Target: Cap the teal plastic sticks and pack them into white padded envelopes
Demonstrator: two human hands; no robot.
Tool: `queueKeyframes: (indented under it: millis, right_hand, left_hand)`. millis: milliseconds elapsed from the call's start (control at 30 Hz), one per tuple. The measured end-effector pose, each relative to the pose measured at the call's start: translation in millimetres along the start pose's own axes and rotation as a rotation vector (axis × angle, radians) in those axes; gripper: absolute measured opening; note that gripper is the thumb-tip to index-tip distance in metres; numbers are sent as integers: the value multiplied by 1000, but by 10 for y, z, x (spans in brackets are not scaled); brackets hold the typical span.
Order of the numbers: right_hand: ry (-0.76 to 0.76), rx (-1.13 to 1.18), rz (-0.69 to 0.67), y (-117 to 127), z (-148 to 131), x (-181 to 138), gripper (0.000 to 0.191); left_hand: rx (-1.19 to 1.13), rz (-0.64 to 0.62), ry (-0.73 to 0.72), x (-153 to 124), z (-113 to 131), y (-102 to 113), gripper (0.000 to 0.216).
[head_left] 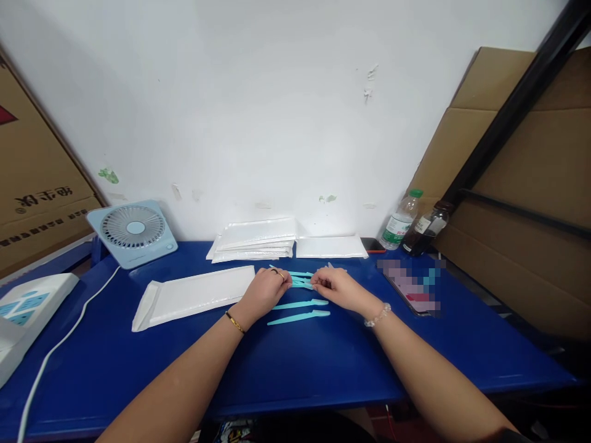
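Several slim turquoise eyebrow razors lie in a loose row on the blue table, the nearest razor point(299, 318) slightly tilted. Another razor point(302, 304) rests just behind it, partly under my left hand. My left hand point(268, 288), with a ring and a dark bracelet, pinches the handle end of a razor point(302, 283). At its head end the fingers of my right hand point(336, 286) are closed; a beaded bracelet is on that wrist. Left of my left hand lies a white padded envelope point(198, 298), flap end to the left. My fingers partly cover the razors at the back.
White padded envelopes point(256, 234) are stacked by the wall, with another envelope point(331, 247) beside them. A fan point(135, 229) stands at left, its cable point(69, 335) running forward. Two bottles point(401, 221) and a phone point(406, 286) are at right. Cardboard point(530, 184) flanks the blue table point(314, 369).
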State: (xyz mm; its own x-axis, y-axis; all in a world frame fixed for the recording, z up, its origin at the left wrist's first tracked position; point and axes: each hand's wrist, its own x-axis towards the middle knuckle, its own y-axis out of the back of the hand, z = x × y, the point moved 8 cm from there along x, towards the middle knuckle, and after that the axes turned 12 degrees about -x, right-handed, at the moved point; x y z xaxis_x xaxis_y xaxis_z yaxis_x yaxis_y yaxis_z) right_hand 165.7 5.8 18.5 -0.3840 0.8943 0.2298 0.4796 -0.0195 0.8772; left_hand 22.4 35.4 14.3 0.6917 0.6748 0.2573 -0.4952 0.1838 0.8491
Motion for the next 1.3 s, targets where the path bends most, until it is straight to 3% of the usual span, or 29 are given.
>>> queueKeyframes:
  millis: [133, 300, 400, 567, 733, 1000, 1300]
  right_hand:
    - [-37, 12, -57, 49, 177, -39, 18]
    - [-191, -219, 107, 399, 692, -139, 17]
    - [-163, -269, 31, 332, 804, -146, 19]
    - [-85, -303, -68, 106, 703, -77, 15]
    - [-88, -362, -75, 60, 624, -44, 8]
    - [-125, -16, 83, 208, 539, -78, 13]
    - [-140, 196, 128, 237, 481, -62, 22]
  left_hand:
    - [-10, -60, -10, -23, -1, -69, 21]
    - [75, 32, 19, -22, -218, -56, 29]
    - [92, 38, 33, -11, -311, -70, 30]
    - [94, 44, 74, 11, -340, -39, 17]
    - [-11, 69, 139, 17, -382, 19, 13]
    - [-252, 178, 176, -19, -422, 134, 22]
    - [-375, 169, 208, -37, -397, 131, 28]
